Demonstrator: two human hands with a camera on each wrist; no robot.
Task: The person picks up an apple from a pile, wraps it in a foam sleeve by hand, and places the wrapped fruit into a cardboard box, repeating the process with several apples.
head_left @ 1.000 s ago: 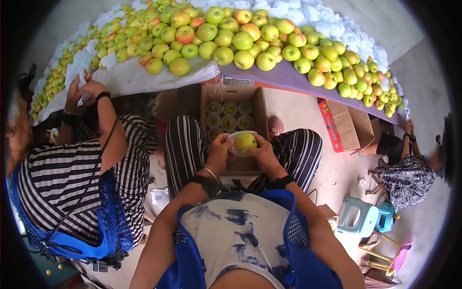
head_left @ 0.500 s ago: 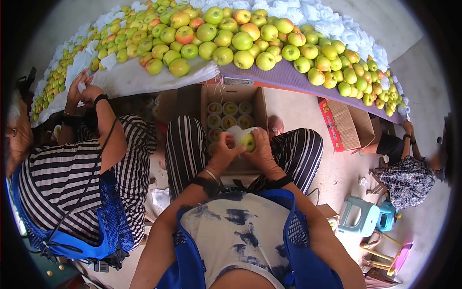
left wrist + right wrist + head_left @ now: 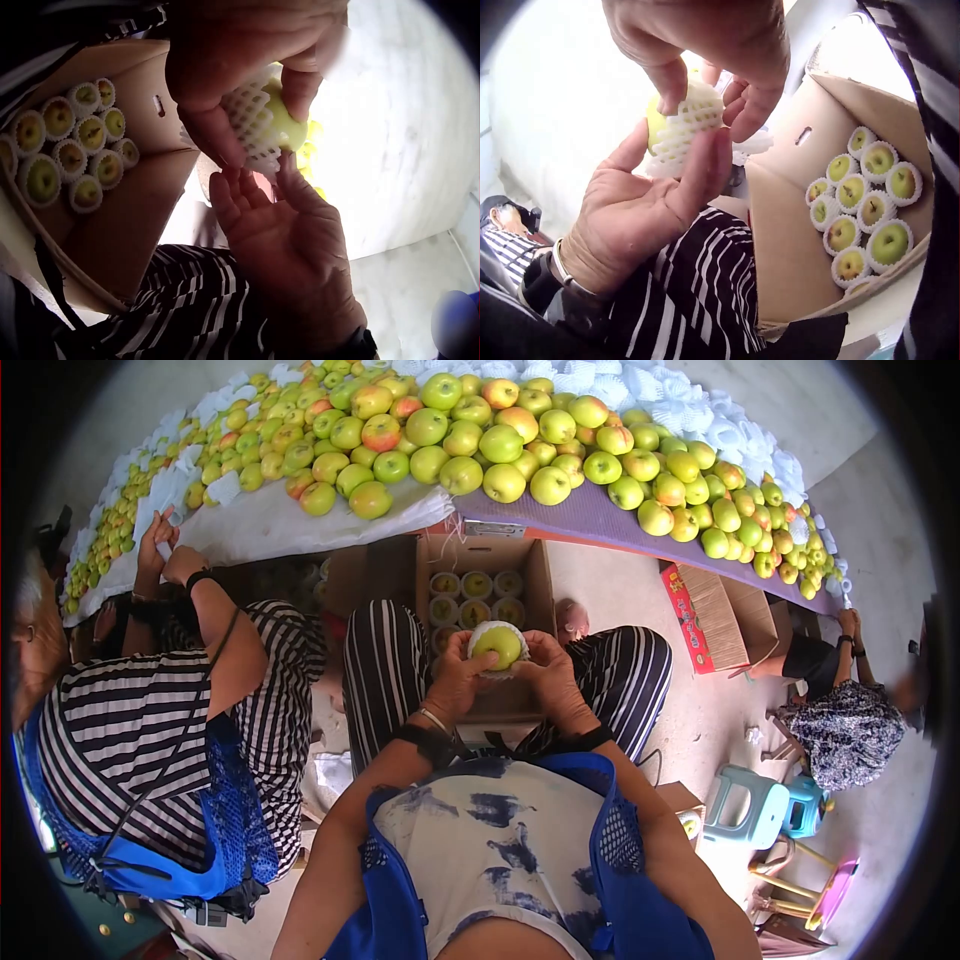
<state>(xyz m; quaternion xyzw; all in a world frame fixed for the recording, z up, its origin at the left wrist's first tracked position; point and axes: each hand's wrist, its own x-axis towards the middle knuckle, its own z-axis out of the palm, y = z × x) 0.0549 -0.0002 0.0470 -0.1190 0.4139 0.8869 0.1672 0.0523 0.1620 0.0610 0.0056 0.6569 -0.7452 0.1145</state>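
Observation:
A yellow-green apple [image 3: 496, 647] sits in a white foam net [image 3: 690, 124], held between both hands above the lap. Its bare end faces up in the head view, with the net's frilled edge around it. My left hand [image 3: 457, 682] grips it from the left, the thumb lying across the bare skin. On the other side my right hand [image 3: 548, 678] pinches the net, its thumb pressing the mesh in the right wrist view. Below the hands stands a cardboard box [image 3: 780, 232] with several netted apples [image 3: 851, 191] set in rows.
A long heap of loose apples [image 3: 500, 445] covers the table ahead, with white foam nets [image 3: 690, 410] piled behind. To the left a person in stripes [image 3: 140, 710] works at the table; another person [image 3: 850, 725] sits far right. A red carton [image 3: 690, 622] and stools [image 3: 745, 810] stand right.
The hands have turned the apple: half a second ago netting faced up and left, now its bare end faces up. My left thumb has moved onto the bare skin.

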